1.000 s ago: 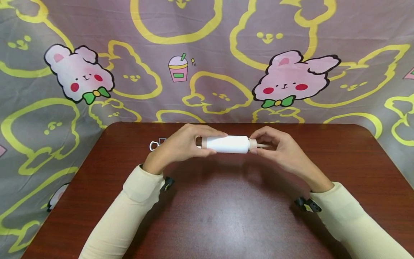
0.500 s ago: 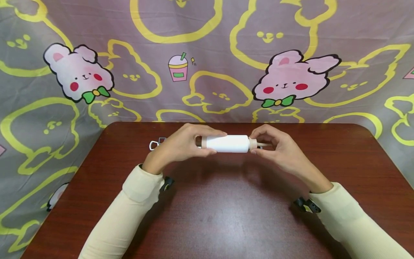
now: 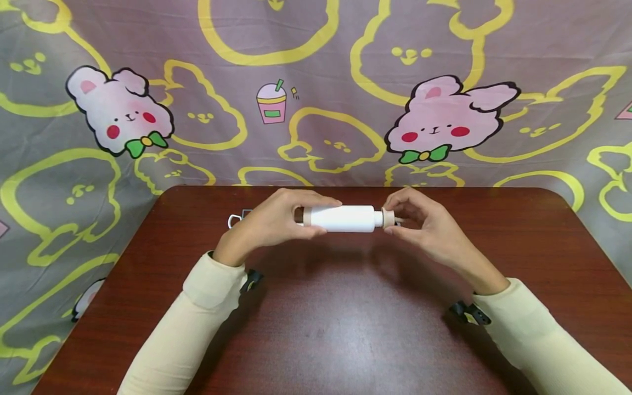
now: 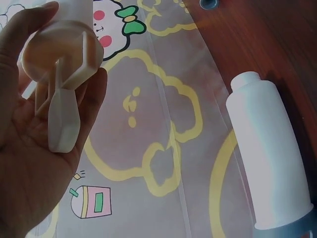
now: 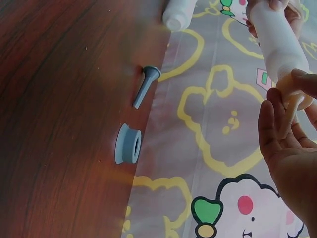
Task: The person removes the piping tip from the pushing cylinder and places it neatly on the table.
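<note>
- White bottle, centre of frame, held level — left hand grips one end, likely steadying it.
- Right hand pinches beige cap, perhaps for alignment.

The head camera looks forward and down over the counter, with the bunny-print cloth beyond. Each wrist camera sits close in, facing that cloth turned sideways: left fingers on the left side, right fingers on the right. All three views share the white bottle.
</note>
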Demonstrator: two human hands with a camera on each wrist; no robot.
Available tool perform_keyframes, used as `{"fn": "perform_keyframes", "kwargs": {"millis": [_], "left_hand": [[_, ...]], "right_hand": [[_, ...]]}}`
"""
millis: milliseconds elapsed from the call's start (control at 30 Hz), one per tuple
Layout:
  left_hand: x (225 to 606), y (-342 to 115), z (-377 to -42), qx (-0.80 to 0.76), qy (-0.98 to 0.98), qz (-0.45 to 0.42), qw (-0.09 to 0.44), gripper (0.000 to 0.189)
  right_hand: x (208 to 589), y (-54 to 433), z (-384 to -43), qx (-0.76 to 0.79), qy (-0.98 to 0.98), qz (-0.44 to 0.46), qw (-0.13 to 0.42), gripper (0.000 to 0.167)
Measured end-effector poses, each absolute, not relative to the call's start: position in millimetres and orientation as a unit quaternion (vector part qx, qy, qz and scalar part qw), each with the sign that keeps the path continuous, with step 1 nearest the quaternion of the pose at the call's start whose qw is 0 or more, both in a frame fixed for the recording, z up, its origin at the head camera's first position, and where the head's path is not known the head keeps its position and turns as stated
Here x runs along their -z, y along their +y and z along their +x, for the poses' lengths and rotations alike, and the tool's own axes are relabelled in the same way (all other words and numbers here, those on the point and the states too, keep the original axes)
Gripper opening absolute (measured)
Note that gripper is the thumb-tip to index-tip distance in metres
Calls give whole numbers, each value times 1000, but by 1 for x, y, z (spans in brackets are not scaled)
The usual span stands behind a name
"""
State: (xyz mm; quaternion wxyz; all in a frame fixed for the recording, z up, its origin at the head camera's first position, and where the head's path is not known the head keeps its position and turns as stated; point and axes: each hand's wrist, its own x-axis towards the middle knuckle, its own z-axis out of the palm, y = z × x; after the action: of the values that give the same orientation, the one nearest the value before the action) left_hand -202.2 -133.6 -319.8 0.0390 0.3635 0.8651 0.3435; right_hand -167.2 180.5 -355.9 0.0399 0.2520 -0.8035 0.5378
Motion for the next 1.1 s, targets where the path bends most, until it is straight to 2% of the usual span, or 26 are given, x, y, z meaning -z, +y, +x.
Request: {"fn": "perform_keyframes", "kwargs": {"millis": [200, 567, 1100], "left_hand": [[322, -142, -198, -328, 873, 359, 26, 49], [335, -170, -183, -300, 895, 327, 44, 52], [364, -221, -164, -265, 922, 278, 42, 50]], "right_hand": [[358, 181, -168, -542, -798, 260, 39, 35], [360, 180, -168, -542, -800, 257, 32, 36], [363, 181, -167, -536, -806, 251, 24, 35]]}}
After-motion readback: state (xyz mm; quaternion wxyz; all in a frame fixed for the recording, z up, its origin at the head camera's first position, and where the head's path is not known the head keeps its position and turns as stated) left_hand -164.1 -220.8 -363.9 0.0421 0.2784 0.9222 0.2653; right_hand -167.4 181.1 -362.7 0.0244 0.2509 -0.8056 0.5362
